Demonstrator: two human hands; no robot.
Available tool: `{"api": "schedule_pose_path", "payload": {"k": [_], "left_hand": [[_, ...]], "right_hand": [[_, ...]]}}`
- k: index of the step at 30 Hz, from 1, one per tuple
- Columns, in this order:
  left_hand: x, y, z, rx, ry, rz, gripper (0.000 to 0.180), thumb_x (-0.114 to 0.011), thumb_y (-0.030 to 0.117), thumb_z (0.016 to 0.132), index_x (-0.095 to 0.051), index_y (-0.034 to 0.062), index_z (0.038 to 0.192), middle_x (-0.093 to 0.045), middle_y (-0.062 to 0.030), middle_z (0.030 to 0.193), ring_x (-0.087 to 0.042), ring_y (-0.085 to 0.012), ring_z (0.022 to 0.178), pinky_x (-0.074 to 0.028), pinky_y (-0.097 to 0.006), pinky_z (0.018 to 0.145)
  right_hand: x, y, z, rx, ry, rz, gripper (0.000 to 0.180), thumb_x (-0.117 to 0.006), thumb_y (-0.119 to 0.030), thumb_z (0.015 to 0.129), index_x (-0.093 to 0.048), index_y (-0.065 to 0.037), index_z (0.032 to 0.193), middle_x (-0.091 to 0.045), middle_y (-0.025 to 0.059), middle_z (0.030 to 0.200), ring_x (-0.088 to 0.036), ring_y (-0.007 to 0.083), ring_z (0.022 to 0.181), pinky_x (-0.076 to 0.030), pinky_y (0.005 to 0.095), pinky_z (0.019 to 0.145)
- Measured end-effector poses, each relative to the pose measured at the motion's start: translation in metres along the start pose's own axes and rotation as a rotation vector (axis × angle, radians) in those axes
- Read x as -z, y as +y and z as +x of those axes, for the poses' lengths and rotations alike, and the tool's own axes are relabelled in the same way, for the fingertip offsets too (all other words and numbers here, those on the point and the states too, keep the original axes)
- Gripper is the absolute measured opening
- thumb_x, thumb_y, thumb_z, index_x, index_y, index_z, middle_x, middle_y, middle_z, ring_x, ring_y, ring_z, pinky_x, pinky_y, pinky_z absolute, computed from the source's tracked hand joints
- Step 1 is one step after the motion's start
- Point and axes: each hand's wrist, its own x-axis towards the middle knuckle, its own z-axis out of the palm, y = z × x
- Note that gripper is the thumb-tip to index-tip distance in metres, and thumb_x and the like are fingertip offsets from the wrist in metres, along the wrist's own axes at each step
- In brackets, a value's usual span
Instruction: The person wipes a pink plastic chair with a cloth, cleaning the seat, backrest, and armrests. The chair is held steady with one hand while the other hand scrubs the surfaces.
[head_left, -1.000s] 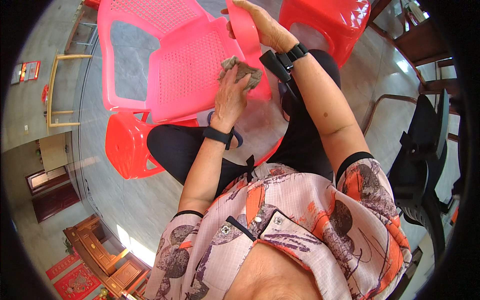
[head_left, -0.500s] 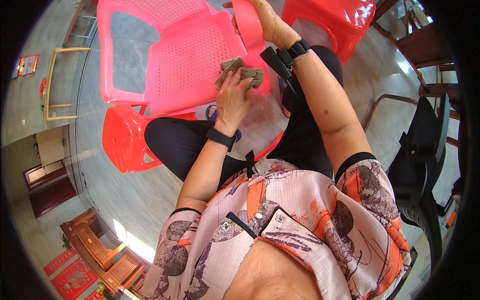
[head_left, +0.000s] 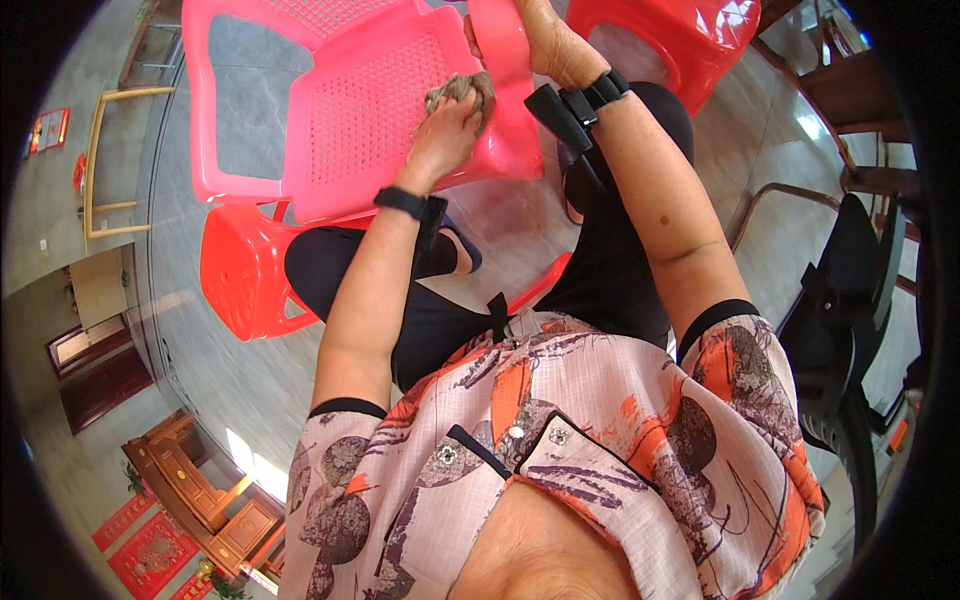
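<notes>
A pink plastic armchair with a perforated seat lies tilted before my knees. My left hand presses a crumpled brown cloth against the seat near its right edge, fingers bent over the cloth. At the top, my right hand is wrapped round the chair's armrest. A few of its fingertips show past the armrest's far side; the rest are hidden.
Red plastic stools stand left and upper right of the chair. A black folding chair is at my right. Carved wooden furniture stands at lower left, and a wooden frame by the left wall.
My left hand has slid the cloth up and slightly left along the seat, bunching it more. The chair has shifted slightly left, while my right hand keeps its hold on the armrest.
</notes>
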Motion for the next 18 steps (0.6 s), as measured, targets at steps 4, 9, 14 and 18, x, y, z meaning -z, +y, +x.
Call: {"api": "schedule_pose_path", "payload": {"k": [4,9,14,18], "left_hand": [[-0.016,-0.043,0.067,-0.144,0.035,0.342,0.041,-0.05,0.023,0.1,-0.057,0.003,0.135,-0.064,-0.0252,0.123,-0.059,-0.0459,0.115,-0.047,-0.053,0.098],[-0.012,-0.042,0.083,0.049,0.04,0.314,0.047,-0.051,0.032,0.099,-0.053,0.0086,0.139,-0.067,-0.0248,0.119,-0.059,-0.0472,0.114,-0.048,-0.056,0.096],[-0.005,0.014,0.015,0.086,0.093,0.067,0.034,-0.051,0.019,0.099,-0.063,0.0103,0.129,-0.067,-0.0281,0.111,-0.063,-0.0468,0.107,-0.051,-0.055,0.088],[0.001,0.041,-0.067,-0.068,0.227,0.021,0.04,-0.057,0.007,0.095,-0.06,0.0053,0.135,-0.063,-0.0282,0.125,-0.056,-0.0471,0.125,-0.046,-0.051,0.104]], "right_hand": [[0.004,-0.001,0.004,0.011,-0.094,0.029,0.047,-0.055,-0.048,0.1,-0.068,-0.004,0.115,-0.073,0.0091,0.108,-0.069,0.024,0.095,-0.054,0.0375,0.091],[0.013,-0.003,0.009,-0.1,-0.252,0.141,0.05,-0.054,-0.048,0.101,-0.067,-0.002,0.114,-0.073,0.0124,0.104,-0.071,0.0263,0.088,-0.058,0.0395,0.082],[0.018,0.0,0.014,-0.082,-0.179,0.13,0.052,-0.053,-0.05,0.101,-0.067,-0.001,0.112,-0.074,0.0119,0.099,-0.071,0.0253,0.083,-0.059,0.0397,0.076],[0.019,0.001,0.015,-0.082,-0.204,0.112,0.051,-0.053,-0.05,0.1,-0.067,-0.002,0.109,-0.073,0.0104,0.096,-0.07,0.0241,0.079,-0.058,0.038,0.072]]}}
